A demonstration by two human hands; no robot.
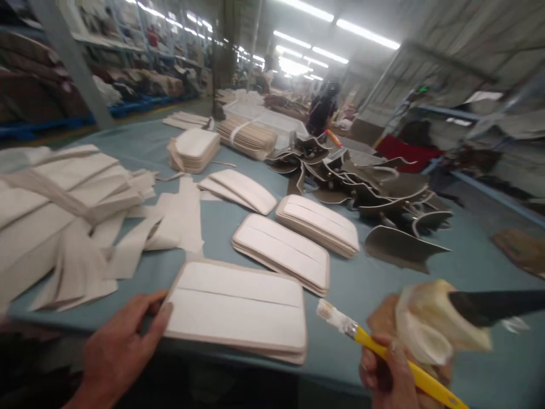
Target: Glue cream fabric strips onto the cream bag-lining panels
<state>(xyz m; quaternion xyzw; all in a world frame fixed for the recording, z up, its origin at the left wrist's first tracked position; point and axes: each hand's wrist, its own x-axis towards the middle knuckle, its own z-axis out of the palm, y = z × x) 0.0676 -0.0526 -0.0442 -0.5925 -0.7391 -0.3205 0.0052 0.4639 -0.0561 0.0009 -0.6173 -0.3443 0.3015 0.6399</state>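
My right hand (394, 369) is closed around the yellow handle of a paintbrush (377, 349). Its bristles, coated in something whitish, point left toward the nearest stack of rounded white panels (238, 309). That stack has beige edges and a dark line across its top piece. At its left edge is my left hand (123, 341), thumb and fingers gripping the corner; some fingertips are hidden. Just beyond my right hand stands a cream-coloured, crusted container (426, 324), with a dark bar-like thing (498, 307) reaching into it from the right.
Two similar panel stacks (281, 250) (319, 221) lie farther back on the blue-green table (349, 318). Beige strips (76, 199) pile up at left, dark curved pieces (374, 182) at right. Bundled panels (247, 133) sit at the back. A person (322, 111) is beyond the table.
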